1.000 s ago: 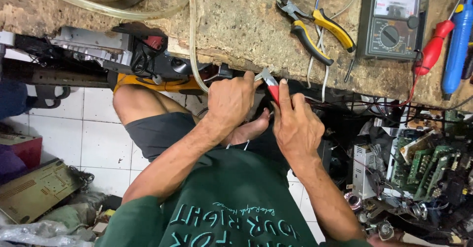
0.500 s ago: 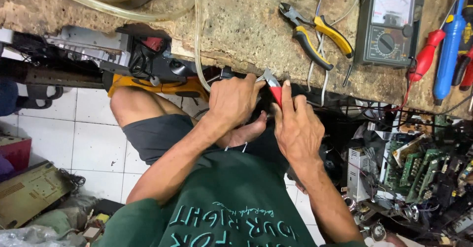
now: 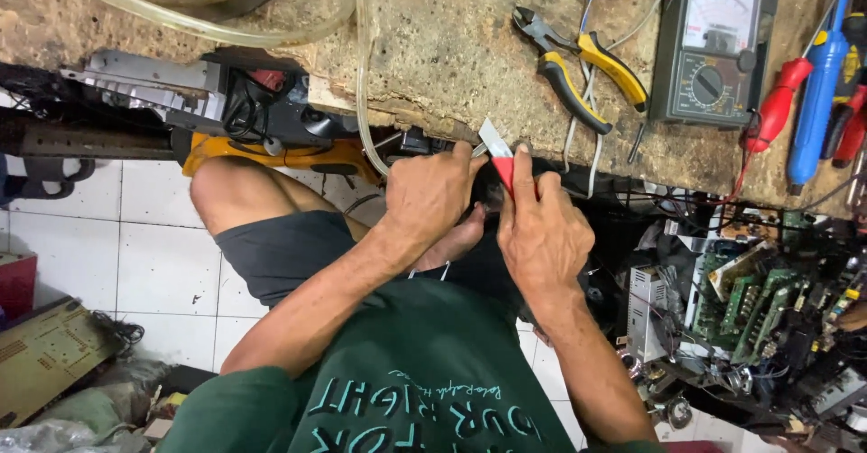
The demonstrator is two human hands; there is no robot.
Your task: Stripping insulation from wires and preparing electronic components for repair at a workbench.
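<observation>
Rough worn workbench [image 3: 433, 46] above white tiled floor [image 3: 153, 263], pliers [image 3: 582, 65] and multimeter [image 3: 713, 51] nearby, right hand [image 3: 542, 232] clasped round red utility knife [image 3: 499, 157], left hand [image 3: 432, 196] closed, contents hidden.

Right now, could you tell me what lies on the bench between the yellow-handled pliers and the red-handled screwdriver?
In the head view, an analog multimeter lies between the yellow-handled pliers and the red-handled screwdriver, on the rough bench top.
</observation>
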